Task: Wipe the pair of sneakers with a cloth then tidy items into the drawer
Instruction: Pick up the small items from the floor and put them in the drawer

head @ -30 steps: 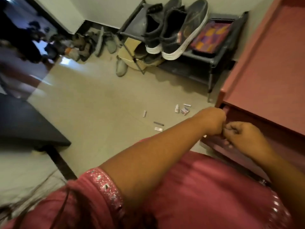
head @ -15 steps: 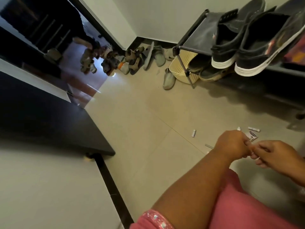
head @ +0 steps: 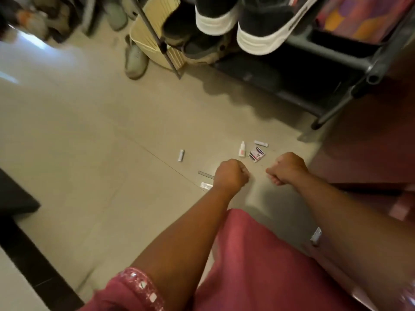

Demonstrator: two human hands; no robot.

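Two black sneakers (head: 265,30) with white soles stand on the dark shoe rack (head: 336,63) at the top. Small items lie scattered on the beige floor: a white tube (head: 181,155), a little dropper bottle (head: 242,149), a printed sachet (head: 256,154), another white tube (head: 261,143), a thin grey strip (head: 206,174) and a white packet (head: 206,185). My left hand (head: 231,173) hovers with fingers curled just right of the strip and packet. My right hand (head: 287,168), also curled, hangs just below the sachet. Nothing shows in either fist. The reddish drawer unit (head: 370,153) is at the right.
A colourful cloth (head: 363,16) lies on the rack's right side. A beige basket (head: 152,41) and a pale slipper (head: 135,61) sit under the rack's left end. More footwear lies at top left. A dark table (head: 13,198) juts in at the left. One more small white item (head: 316,236) lies by my right forearm.
My hands were touching each other at the drawer front. They have come apart and moved down over the scattered items, and my view has swung from the drawer to the floor.
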